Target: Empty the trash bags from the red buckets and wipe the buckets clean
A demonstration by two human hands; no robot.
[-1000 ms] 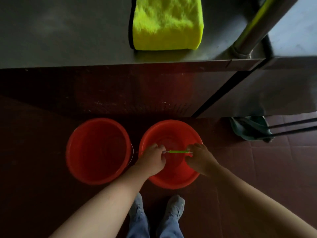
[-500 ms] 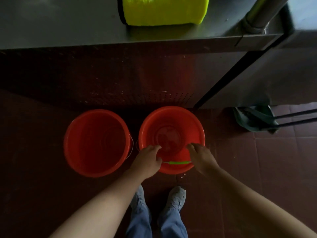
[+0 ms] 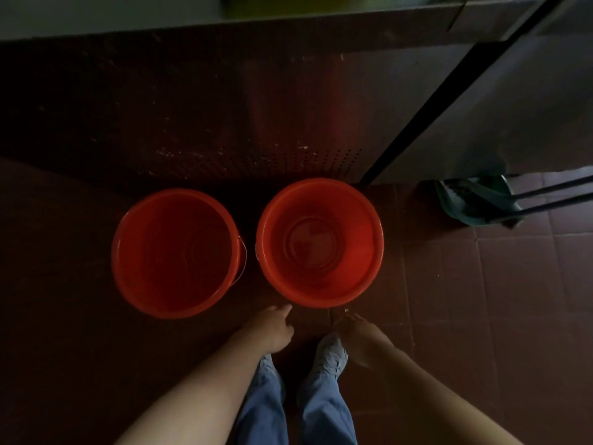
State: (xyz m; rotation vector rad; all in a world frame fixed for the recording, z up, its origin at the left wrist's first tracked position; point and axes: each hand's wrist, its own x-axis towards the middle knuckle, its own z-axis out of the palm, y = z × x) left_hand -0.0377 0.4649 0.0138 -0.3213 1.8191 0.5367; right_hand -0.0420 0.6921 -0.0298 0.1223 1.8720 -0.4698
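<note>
The left hand (image 3: 272, 329) and right hand (image 3: 361, 337) hang loose-fingered and hold nothing, above the grey shoes (image 3: 330, 351) and blue jeans (image 3: 321, 409). Just beyond them, two round red plastic buckets stand upright side by side on the reddish-brown tiled floor (image 3: 513, 284): the left bucket (image 3: 150, 226) and the right bucket (image 3: 361, 226), their bare insides showing. Behind them rises a dark metal cabinet front (image 3: 224, 107). A green dustpan (image 3: 475, 200) lies well off to the right.
</note>
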